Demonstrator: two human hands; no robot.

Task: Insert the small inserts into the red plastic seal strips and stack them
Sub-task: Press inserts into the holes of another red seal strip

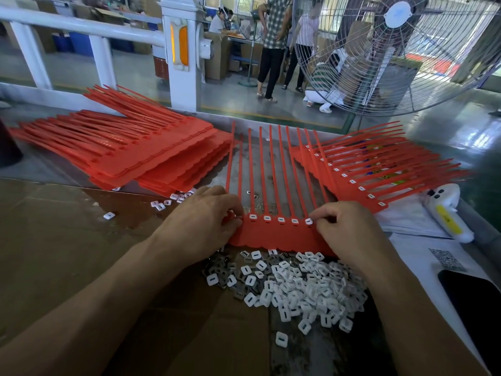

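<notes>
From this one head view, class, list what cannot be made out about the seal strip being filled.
- Left end sockets of the strip: hidden under the left hand.
- Right end: hidden under the right hand.
- Whether the white inserts are fully seated: too small to tell.

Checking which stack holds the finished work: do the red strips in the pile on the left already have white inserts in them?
No: the left pile shows only empty red holes, while the right pile carries white inserts.

Large wire-caged standing fan [398,50] beyond the workbench's far right edge, black phone [473,308] at its right edge, white railing [81,25] behind.
</notes>
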